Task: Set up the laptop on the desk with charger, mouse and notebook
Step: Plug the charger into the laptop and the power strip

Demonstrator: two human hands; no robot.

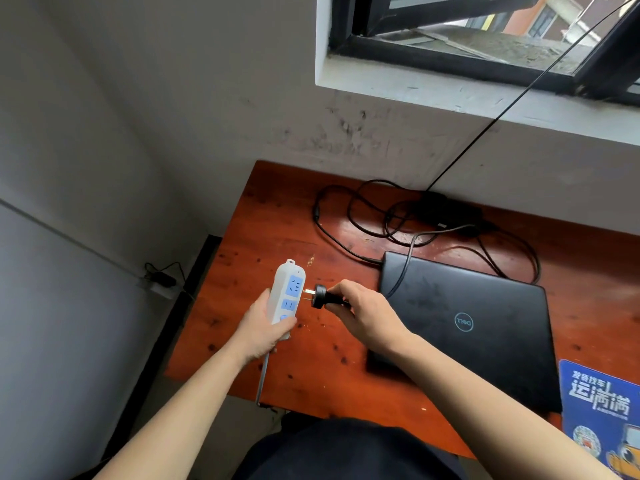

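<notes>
Dark clothing (346, 452) fills the bottom edge, and two bare forearms reach out over it above the bench (277, 230), a reddish-brown wooden top with dark knots. The left hand (259, 330) is wrapped around the lower end of a power strip (286, 299), lifted off the bench and held nearly upright; the strip is white with pale blue sockets, and its grey cord (262, 379) hangs down past the bench's near edge. The right hand (363, 317) pinches a black plug (320, 296) with its fingers (337, 289) closed on the plug's body. The plug's metal prongs point at the strip's upper sockets, just beside the strip; whether they touch it cannot be told.

From the plug a black cable (403, 268) runs back across the laptop (467, 323), which lies shut and flat on the bench to the right of the hands. It is matte black, with a round ringed logo on the lid. Behind it, by the wall, sits the charger brick (446, 209) amid loose loops of black wire, one lead going into the laptop's rear left corner. A blue mouse pad (599, 403) with printed lettering lies at the right edge, just beside the laptop. Above the bench is a window (485, 36) with a black frame.
</notes>
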